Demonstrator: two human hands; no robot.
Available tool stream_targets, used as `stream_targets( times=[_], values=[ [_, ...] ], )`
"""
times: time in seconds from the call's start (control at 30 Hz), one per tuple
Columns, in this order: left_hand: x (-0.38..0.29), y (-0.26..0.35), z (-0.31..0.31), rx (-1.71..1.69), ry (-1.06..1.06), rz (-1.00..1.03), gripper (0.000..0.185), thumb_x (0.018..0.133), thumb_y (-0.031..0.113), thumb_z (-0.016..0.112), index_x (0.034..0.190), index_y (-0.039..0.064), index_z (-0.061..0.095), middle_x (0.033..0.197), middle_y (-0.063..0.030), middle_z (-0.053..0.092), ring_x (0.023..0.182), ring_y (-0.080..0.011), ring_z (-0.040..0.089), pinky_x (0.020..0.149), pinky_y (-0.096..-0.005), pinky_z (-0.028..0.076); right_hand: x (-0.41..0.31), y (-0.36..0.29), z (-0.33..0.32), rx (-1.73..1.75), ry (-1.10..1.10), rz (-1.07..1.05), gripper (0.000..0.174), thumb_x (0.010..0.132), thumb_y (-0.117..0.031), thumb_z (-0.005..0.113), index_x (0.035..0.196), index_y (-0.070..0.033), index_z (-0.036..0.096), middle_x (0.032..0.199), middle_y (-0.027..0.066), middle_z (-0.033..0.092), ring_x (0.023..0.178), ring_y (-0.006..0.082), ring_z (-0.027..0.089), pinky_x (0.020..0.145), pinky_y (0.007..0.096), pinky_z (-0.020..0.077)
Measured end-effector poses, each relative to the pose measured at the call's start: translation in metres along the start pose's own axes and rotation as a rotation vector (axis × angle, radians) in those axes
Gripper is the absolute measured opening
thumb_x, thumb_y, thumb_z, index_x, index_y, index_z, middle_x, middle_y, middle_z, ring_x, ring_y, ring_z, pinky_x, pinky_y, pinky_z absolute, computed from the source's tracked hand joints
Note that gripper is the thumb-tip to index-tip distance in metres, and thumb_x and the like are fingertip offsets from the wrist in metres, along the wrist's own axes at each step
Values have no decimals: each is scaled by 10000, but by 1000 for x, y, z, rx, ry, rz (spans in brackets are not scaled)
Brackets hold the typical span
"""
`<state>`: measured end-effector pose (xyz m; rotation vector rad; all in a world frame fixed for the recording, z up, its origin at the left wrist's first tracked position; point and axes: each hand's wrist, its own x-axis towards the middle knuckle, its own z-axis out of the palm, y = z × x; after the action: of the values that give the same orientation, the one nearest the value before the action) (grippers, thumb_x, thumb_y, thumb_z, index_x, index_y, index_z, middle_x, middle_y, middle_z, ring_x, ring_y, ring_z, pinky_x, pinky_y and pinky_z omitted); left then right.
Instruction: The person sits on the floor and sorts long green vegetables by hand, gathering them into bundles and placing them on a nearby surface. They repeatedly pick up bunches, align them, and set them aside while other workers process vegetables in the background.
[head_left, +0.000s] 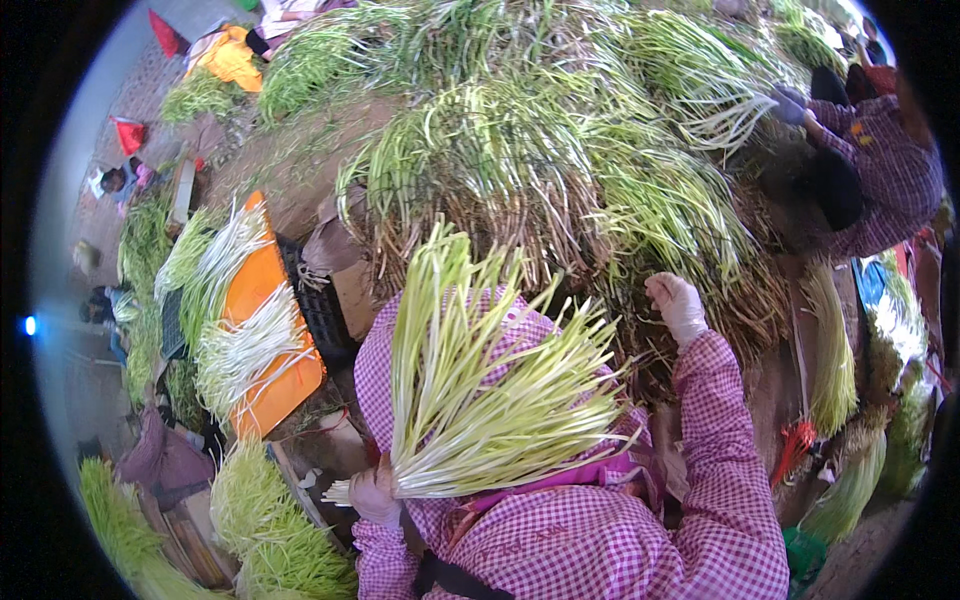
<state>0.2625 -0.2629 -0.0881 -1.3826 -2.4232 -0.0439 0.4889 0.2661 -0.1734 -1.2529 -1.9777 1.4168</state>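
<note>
My left hand (373, 493), in a thin pale glove, grips a bunch of long leafy shoots (480, 405) that look like green garlic or chives. Their white stem ends poke out left of the fist, while the yellow-green tops fan up and right across my lap. My right hand (677, 307), also gloved, is raised at the near edge of a large heap of unsorted shoots (487, 157). Its fingers are curled in, and I see nothing between them. Brown, dirty stem ends (540, 232) of the heap face me.
An orange board (281, 375) at left carries white-stemmed bunches (255, 337), beside a black plastic crate (315, 292). More shoots (285, 525) lie at lower left. A co-worker in a checked top (877, 157) handles shoots at upper right. Red ties (795, 446) hang at right.
</note>
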Motion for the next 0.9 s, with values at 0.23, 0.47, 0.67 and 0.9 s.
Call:
stream_targets(
  times=[0.23, 0.47, 0.67, 0.9],
  values=[
    [5, 5, -13, -5, 11, -11, 367, 785, 163, 613, 1147, 107, 640, 668, -68, 498, 573, -257, 528, 559, -397, 442, 40, -154, 38, -59, -315, -279, 390, 858, -150, 699, 1231, -71, 615, 1213, 94, 623, 890, 171, 648, 838, 288, 541],
    [5, 6, -21, 6, -62, -23, 403, 782, 164, 598, 1177, 97, 632, 675, -80, 490, 589, -275, 529, 563, -397, 444, 47, -216, 98, -304, -650, -635, 445, 858, -237, 701, 1255, -79, 577, 1199, 126, 615, 1052, 250, 625, 916, 360, 509],
    [2, 6, -17, -11, 1, -30, 395, 785, 169, 600, 1170, 88, 626, 676, -72, 482, 583, -263, 513, 553, -401, 441, 40, -192, 105, -733, -581, -860, 240, 941, -210, 540, 1070, -56, 671, 1036, 116, 669, 905, 258, 651, 828, 340, 534],
    [-1, 3, -27, -32, -13, -40, 362, 784, 158, 614, 1142, 102, 632, 683, -70, 493, 583, -255, 519, 540, -396, 443, 62, -168, 87, -1431, -500, -210, 159, 915, -46, 552, 1040, -13, 645, 1033, 148, 663, 895, 214, 674, 764, 339, 587]
  ],
)
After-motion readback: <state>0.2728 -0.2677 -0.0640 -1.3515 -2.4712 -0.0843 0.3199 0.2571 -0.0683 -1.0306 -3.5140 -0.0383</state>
